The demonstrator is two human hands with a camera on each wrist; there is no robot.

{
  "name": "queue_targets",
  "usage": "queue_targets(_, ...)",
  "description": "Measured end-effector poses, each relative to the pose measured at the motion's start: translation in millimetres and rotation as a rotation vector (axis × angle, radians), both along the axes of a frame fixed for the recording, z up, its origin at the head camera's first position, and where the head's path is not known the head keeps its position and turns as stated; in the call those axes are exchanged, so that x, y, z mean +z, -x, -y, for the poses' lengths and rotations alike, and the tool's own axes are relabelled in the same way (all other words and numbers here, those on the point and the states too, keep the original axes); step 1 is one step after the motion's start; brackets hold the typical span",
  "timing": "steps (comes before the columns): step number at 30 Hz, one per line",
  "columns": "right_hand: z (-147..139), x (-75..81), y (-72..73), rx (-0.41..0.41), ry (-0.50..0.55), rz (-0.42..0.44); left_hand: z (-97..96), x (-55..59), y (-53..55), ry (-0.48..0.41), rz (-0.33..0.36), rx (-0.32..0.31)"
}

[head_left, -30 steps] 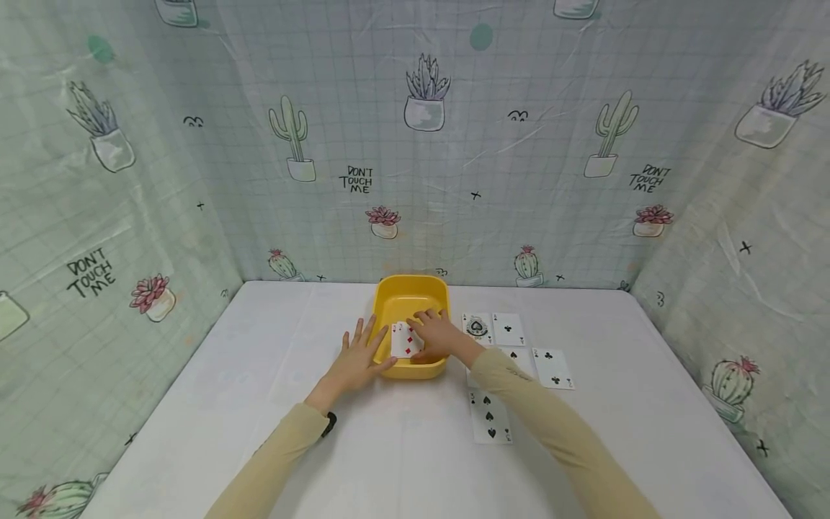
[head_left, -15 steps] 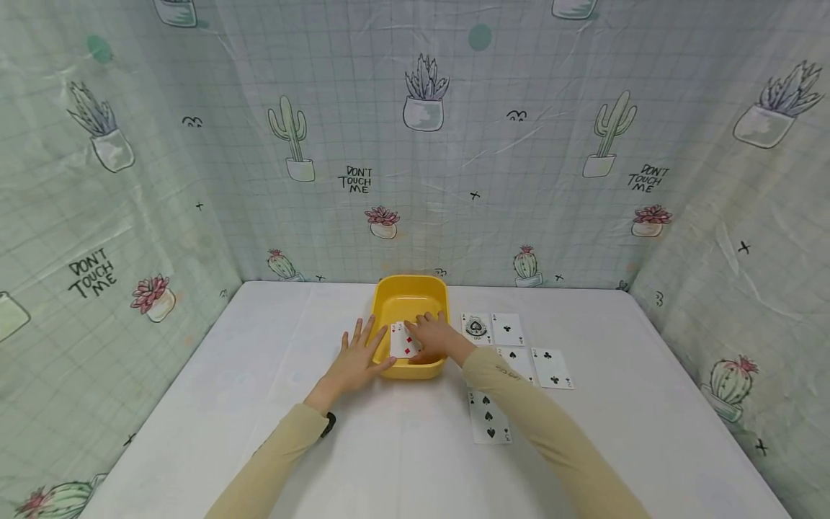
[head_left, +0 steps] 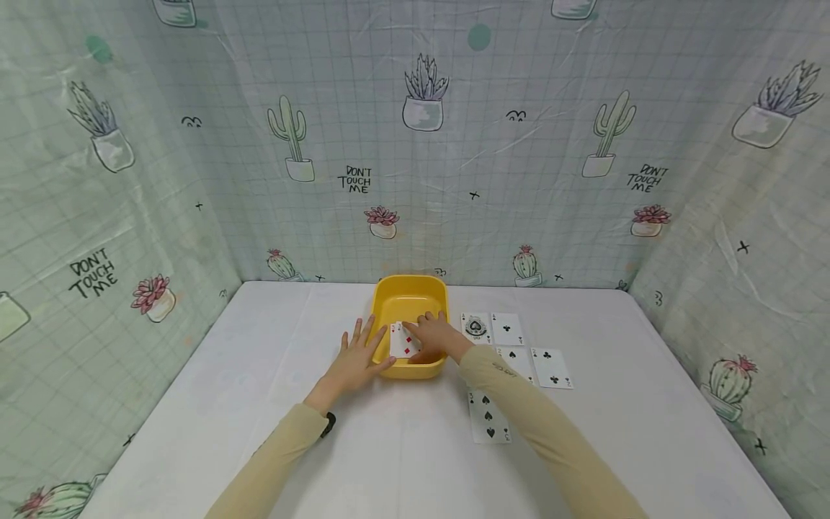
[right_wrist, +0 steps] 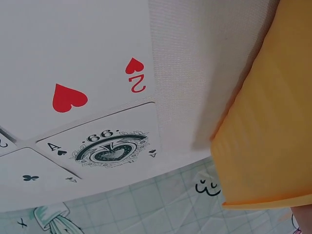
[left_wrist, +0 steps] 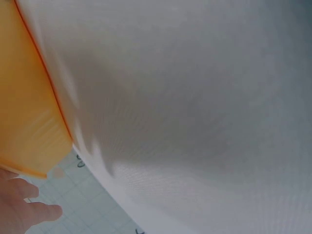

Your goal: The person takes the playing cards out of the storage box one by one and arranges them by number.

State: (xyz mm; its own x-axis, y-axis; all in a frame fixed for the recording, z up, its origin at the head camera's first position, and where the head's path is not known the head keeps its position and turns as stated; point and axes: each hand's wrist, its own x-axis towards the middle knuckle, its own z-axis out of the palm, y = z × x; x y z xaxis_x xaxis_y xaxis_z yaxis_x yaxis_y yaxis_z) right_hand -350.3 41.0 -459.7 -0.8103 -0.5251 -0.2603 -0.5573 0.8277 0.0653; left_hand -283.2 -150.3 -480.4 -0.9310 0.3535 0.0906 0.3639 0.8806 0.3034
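A yellow tray (head_left: 411, 369) stands at the back middle of the table, with red diamond playing cards (head_left: 399, 344) overlapping inside it. My left hand (head_left: 353, 362) has its fingers spread and touches the tray's left rim. Reaching in from the right, my right hand (head_left: 433, 337) covers the cards' right part, index finger and thumb bent about the top and bottom edges; the other fingertips lie near the right wall. A two of hearts (right_wrist: 73, 48) lies next to an ace of spades (right_wrist: 107, 141) in the right wrist view, outside the tray.
Right of the tray lie an ace of clubs (head_left: 508, 329), a two of spades (head_left: 515, 364), a two of clubs (head_left: 552, 368) and a three of spades (head_left: 489, 418). The right sleeve (head_left: 519, 404) passes over part of these rows. A cactus-print cloth (head_left: 480, 238) hangs behind the table.
My right hand has shifted slightly left and drawn its fingers closer together over the cards, uncovering more of the two of spades. My left hand stays in place.
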Motion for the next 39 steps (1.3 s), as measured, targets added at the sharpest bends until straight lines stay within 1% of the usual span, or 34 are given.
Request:
queue_targets(6, 0.1, -0.8, 0.9, -0.005, 0.004, 0.008, 0.3, -0.9, 0.3, -0.002, -0.017, -0.002)
queue_targets(12, -0.6, -4.5, 3.0, -0.001, -0.006, 0.004, 0.3, -1.1, 0.1, -0.002, -0.010, -0.003)
queue_targets(17, 0.0, -5.8, 3.2, -0.010, 0.005, 0.009, 0.9, -1.2, 0.2, -0.005, 0.000, -0.004)
queue_targets(27, 0.9, 4.1, -1.1, -0.034, 0.050, 0.040, 0.9, -0.1, 0.1, -0.003, -0.004, -0.007)
queue_targets(33, -2.0, 9.1, -0.9, -0.021, 0.071, 0.033, 0.3, 1.9, 0.1, -0.007, 0.001, -0.005)
queue_targets(39, -6.9, 10.4, 0.6, -0.013, 0.121, 0.030, 0.3, 1.7, -0.3, 0.001, 0.000, -0.003)
